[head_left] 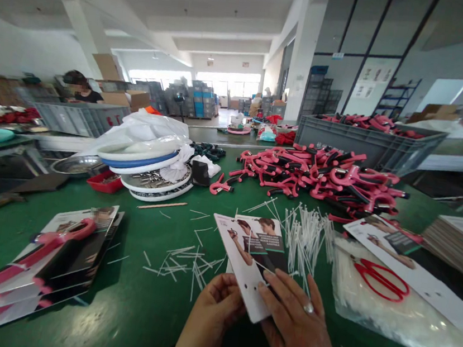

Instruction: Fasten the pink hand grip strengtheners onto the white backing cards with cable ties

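Note:
A printed cardboard card with small punched holes is tilted up between my hands, and another printed card lies behind it. My left hand pinches the card's lower left edge, its fingertips partly behind the card. My right hand, with a ring on one finger, lies over the lower right part of the card, fingers pressed on its face. A thin white tie crosses near the fingertips. Just beyond my right hand is a heap of white cable ties. Cut tie pieces are scattered left of the card.
Carded pink-handled tools are stacked at left. Loose pink tools pile at the back, before a grey crate. At right are red scissors on a plastic bag and a card stack. A person is at far left.

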